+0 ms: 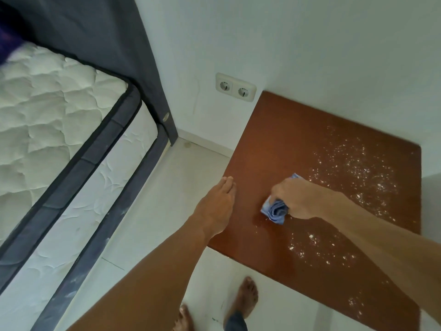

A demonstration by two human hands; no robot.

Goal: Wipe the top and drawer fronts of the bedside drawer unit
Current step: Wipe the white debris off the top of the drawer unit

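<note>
A white wall fills the upper right, and a pale tiled floor runs down the middle. On the left lies a white quilted mattress edged in dark piping, on a bed base trimmed in dark grey, with a dark grey headboard rising behind it.

The bedside drawer unit stands against the wall at the right, seen from above, so only its top shows; the drawer fronts are out of view. The top is a flat reddish-brown wooden slab with a matte finish. White specks and crumbs are scattered over its right half and along the near edge, while the far left portion looks clean.

The left hand rests flat along the unit's left edge, fingers straight and held together, gripping nothing. The right hand is closed in a fist around a crumpled light blue cloth, pressing it onto the top near the middle, just left of the speckled area; folds of cloth stick out on both sides of the fist.

A cream double wall socket sits just beyond the unit's far left corner. Two bare feet stand on the floor at the bottom.
</note>
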